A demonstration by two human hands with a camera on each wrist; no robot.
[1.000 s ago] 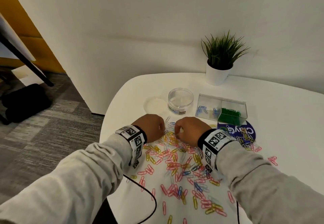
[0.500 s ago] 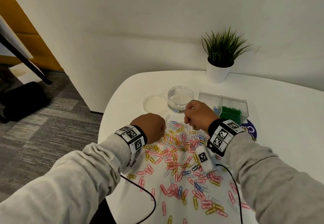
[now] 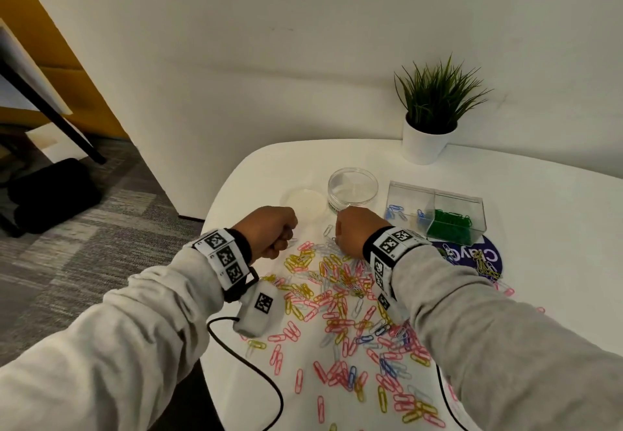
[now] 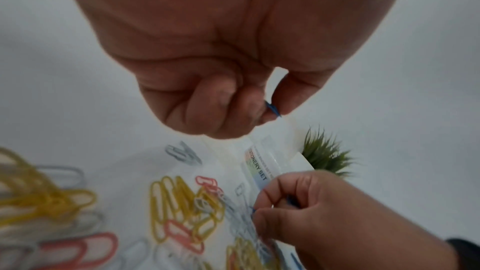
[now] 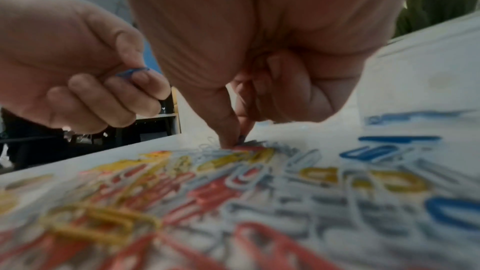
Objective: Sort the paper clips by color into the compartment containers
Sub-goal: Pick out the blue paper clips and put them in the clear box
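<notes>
A heap of pink, yellow, white and blue paper clips (image 3: 340, 289) covers the white table (image 3: 539, 228). My left hand (image 3: 286, 235) hovers at the heap's far left edge and pinches a blue clip (image 4: 272, 109) between thumb and forefinger. My right hand (image 3: 337, 242) is down at the heap's far edge, thumb and forefinger tips (image 5: 228, 137) pressed together on a blue clip (image 4: 292, 202) among the others. Behind it stands a clear two-compartment box (image 3: 435, 201), with blue clips (image 3: 394, 211) in the left half and green clips (image 3: 448, 225) in the right.
A clear round dish (image 3: 352, 187) and its lid (image 3: 305, 199) sit beyond the hands. A potted plant (image 3: 435, 110) stands at the back. A purple round disc (image 3: 472, 255) carries some yellow clips. The table's left edge drops to carpet. Cables trail off the near edge.
Half a second ago my right hand was raised near the box; it has come back down to the heap's far edge. My left hand has barely moved.
</notes>
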